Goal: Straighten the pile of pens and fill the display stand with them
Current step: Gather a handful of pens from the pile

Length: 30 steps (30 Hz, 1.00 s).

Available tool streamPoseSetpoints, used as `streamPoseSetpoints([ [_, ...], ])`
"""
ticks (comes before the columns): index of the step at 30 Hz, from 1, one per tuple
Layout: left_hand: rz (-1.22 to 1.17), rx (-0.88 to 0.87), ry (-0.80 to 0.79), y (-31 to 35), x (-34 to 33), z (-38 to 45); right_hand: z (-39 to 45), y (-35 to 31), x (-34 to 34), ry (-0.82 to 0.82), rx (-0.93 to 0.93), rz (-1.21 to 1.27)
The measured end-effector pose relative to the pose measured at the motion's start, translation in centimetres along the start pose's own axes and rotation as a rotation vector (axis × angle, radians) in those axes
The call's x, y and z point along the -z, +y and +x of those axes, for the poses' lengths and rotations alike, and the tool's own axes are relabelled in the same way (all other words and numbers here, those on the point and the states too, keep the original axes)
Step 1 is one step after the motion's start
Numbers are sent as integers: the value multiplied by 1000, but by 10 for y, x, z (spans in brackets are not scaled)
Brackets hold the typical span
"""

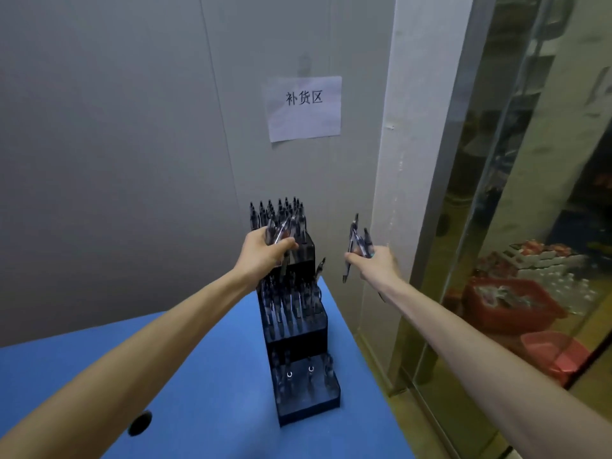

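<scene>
A black stepped display stand [299, 339] stands on the blue table [205, 359] near its right edge, with pens upright in its tiers. My left hand [265, 251] grips a bundle of dark pens [284, 228] in front of the stand's top tier, where several pens [276, 208] stand upright. My right hand [374, 263] holds a few more pens [356, 243] in the air to the right of the stand, past the table's edge. One pen [319, 268] sticks out slanted at the stand's right side.
A grey wall with a paper sign [304, 107] rises right behind the stand. A round black hole [140, 423] sits in the table at the lower left. To the right, a glass partition [516, 226] shows red baskets [506, 303] behind it.
</scene>
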State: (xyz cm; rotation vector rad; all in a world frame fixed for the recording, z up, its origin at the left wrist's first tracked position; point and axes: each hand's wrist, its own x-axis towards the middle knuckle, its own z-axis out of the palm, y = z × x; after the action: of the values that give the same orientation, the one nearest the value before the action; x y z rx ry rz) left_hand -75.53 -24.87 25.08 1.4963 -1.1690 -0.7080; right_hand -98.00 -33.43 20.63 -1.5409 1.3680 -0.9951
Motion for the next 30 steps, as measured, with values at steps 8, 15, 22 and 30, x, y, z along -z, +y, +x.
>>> streamPoseSetpoints([
  [8,190,55,121,-11,-26,0,39,39,-30,-214,22,-59],
  [15,380,91,259,-16,-45,-2,42,49,-50,-292,93,48],
  [22,403,102,302,-20,-54,-4,39,43,-55,-310,137,49],
  [30,446,94,283,-29,-50,-10,32,37,-49,-360,226,46],
])
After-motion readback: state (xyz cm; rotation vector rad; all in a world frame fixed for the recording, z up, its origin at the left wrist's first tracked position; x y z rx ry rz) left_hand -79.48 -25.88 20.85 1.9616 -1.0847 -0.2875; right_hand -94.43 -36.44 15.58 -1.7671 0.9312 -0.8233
